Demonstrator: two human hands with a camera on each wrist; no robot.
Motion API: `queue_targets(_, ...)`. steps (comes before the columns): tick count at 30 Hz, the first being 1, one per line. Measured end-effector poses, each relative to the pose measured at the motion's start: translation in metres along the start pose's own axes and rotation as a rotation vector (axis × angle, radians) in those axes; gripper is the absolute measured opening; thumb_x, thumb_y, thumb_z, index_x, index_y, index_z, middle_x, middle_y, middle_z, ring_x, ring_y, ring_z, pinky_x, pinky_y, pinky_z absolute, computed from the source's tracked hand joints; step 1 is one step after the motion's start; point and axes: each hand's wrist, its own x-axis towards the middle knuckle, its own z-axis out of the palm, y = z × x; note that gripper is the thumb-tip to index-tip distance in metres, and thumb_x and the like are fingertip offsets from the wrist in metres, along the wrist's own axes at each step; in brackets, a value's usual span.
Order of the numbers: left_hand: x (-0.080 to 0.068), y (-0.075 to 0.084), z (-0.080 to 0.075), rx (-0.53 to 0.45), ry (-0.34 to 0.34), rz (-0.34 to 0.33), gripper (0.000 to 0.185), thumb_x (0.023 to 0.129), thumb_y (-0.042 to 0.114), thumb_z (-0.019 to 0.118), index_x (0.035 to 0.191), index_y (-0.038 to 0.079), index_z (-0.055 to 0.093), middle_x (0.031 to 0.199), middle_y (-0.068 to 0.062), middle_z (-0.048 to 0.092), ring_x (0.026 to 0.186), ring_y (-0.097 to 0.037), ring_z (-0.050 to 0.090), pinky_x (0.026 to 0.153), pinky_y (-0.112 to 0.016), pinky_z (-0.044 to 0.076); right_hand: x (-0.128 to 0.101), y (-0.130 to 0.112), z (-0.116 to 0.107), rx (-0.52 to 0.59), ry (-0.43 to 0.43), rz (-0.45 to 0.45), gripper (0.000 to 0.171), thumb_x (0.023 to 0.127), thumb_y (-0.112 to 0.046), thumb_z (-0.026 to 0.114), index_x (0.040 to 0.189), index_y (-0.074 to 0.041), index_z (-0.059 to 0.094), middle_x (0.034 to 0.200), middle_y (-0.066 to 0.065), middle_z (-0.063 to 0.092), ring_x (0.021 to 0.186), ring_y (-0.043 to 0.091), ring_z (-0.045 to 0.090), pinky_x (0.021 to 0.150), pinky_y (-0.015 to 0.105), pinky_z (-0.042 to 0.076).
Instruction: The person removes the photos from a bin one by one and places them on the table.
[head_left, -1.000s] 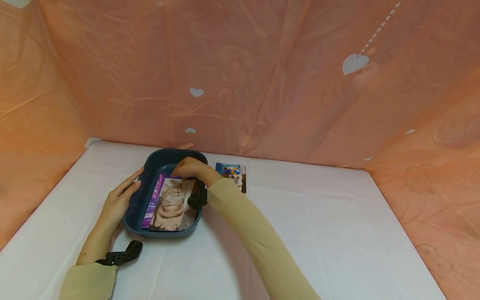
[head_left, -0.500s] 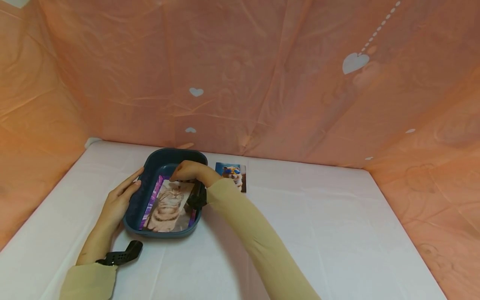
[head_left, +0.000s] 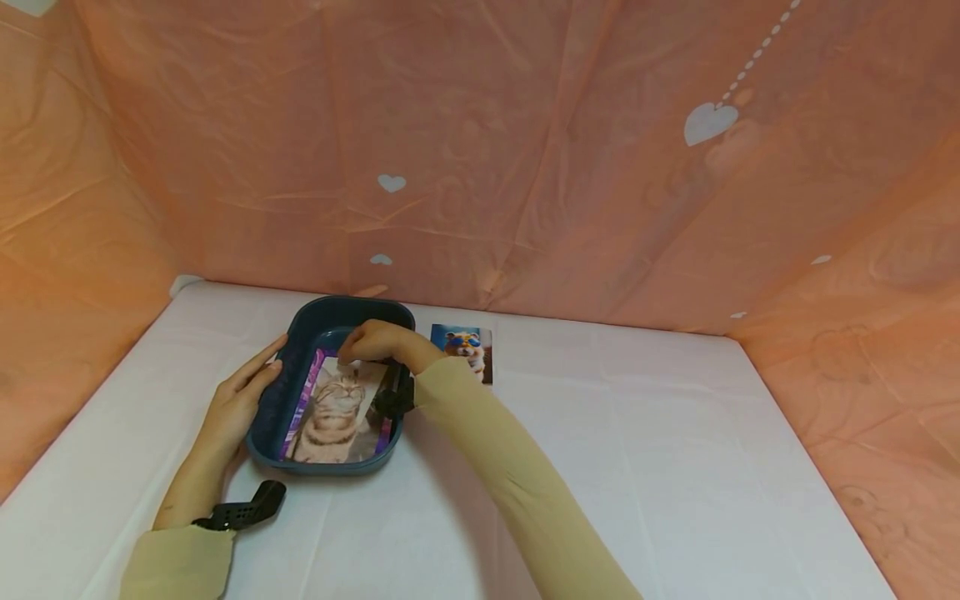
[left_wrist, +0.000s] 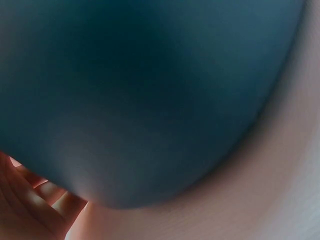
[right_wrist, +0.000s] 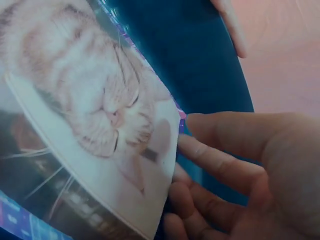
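Observation:
A dark blue tray (head_left: 273, 408) sits on the white table. My left hand (head_left: 240, 398) rests with straight fingers against its left outer wall; the left wrist view is filled by that tray wall (left_wrist: 150, 100), with fingertips (left_wrist: 35, 200) at the lower left. Inside the tray lies a cat photo (head_left: 333, 410), tilted, on top of a purple-edged card (head_left: 303, 402). My right hand (head_left: 378, 340) holds the cat photo (right_wrist: 100, 115) at its far edge: in the right wrist view the curled fingers (right_wrist: 200, 155) sit at and under the photo's corner.
A second photo (head_left: 465, 348), an animal in sunglasses, lies flat on the table just right of the tray. Pink plastic sheeting (head_left: 480, 150) walls in the back and both sides. White tablecloth (head_left: 637, 467) stretches to the right and front.
The cat photo has shifted left and turned slightly in the tray under my right hand, now showing purple card on both sides. The left hand stays against the tray.

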Motion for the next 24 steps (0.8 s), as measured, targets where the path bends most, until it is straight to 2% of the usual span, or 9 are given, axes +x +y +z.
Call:
queue_targets(2, 0.0, 0.0003, 0.0, 0.003, 0.0, 0.002, 0.056, 0.097, 0.05, 0.046, 0.149, 0.031, 0.035, 0.159, -0.003, 0.021, 0.146, -0.029, 0.015, 0.115, -0.057, 0.014, 0.0002, 0.0006, 0.0003, 0.008, 0.004, -0.011, 0.028, 0.092, -0.021, 0.062, 0.117, -0.013, 0.07, 0.129, 0.004, 0.062, 0.12, 0.016, 0.054, 0.096, 0.024, 0.045)
queue_targets(4, 0.0, 0.0002, -0.0001, 0.013, 0.001, 0.01, 0.056, 0.098, 0.05, 0.046, 0.149, 0.031, 0.035, 0.158, -0.003, 0.021, 0.146, -0.03, 0.015, 0.115, -0.058, 0.014, 0.0004, 0.0011, 0.0003, 0.022, 0.009, -0.016, 0.027, 0.091, -0.019, 0.064, 0.117, -0.015, 0.07, 0.132, 0.004, 0.06, 0.124, 0.018, 0.052, 0.098, 0.026, 0.045)
queue_targets(11, 0.0012, -0.0009, -0.0012, 0.039, -0.01, 0.014, 0.054, 0.098, 0.05, 0.044, 0.149, 0.032, 0.033, 0.158, 0.001, 0.024, 0.144, -0.025, 0.021, 0.115, -0.055, 0.02, 0.0006, 0.0019, -0.0006, 0.14, 0.006, -0.023, 0.029, 0.089, -0.011, 0.067, 0.115, -0.021, 0.072, 0.134, 0.002, 0.058, 0.116, 0.015, 0.056, 0.089, 0.025, 0.049)
queue_targets(18, 0.0025, -0.0017, -0.0014, 0.039, -0.014, 0.02, 0.054, 0.099, 0.049, 0.044, 0.149, 0.031, 0.034, 0.158, -0.003, 0.023, 0.145, -0.028, 0.019, 0.115, -0.056, 0.016, 0.0003, 0.005, -0.0018, 0.179, 0.015, -0.066, 0.027, 0.091, -0.014, 0.065, 0.115, -0.024, 0.072, 0.136, -0.001, 0.056, 0.126, 0.015, 0.049, 0.099, 0.03, 0.046)
queue_targets(22, 0.0029, -0.002, -0.0008, 0.042, -0.016, 0.02, 0.054, 0.099, 0.049, 0.044, 0.149, 0.031, 0.034, 0.159, -0.005, 0.022, 0.143, -0.026, 0.02, 0.116, -0.055, 0.016, -0.0026, 0.0065, -0.003, 0.222, 0.037, -0.101, 0.025, 0.091, -0.017, 0.065, 0.114, -0.026, 0.072, 0.132, -0.004, 0.059, 0.123, 0.013, 0.051, 0.099, 0.031, 0.046)
queue_targets(23, 0.0032, -0.0025, -0.0008, 0.047, -0.014, 0.024, 0.054, 0.099, 0.049, 0.044, 0.148, 0.031, 0.034, 0.158, -0.003, 0.025, 0.142, -0.022, 0.024, 0.117, -0.047, 0.02, -0.0043, 0.0061, -0.0038, 0.237, 0.048, -0.107, 0.025, 0.092, -0.018, 0.065, 0.113, -0.026, 0.072, 0.131, -0.005, 0.06, 0.121, 0.012, 0.052, 0.098, 0.03, 0.046)
queue_targets(24, 0.0035, -0.0025, -0.0009, 0.053, -0.011, 0.026, 0.053, 0.099, 0.049, 0.044, 0.148, 0.031, 0.035, 0.158, -0.002, 0.026, 0.141, -0.018, 0.025, 0.117, -0.044, 0.021, -0.0058, 0.006, -0.0049, 0.256, 0.054, -0.115, 0.025, 0.092, -0.018, 0.064, 0.114, -0.026, 0.072, 0.129, -0.006, 0.061, 0.118, 0.011, 0.054, 0.096, 0.029, 0.047)
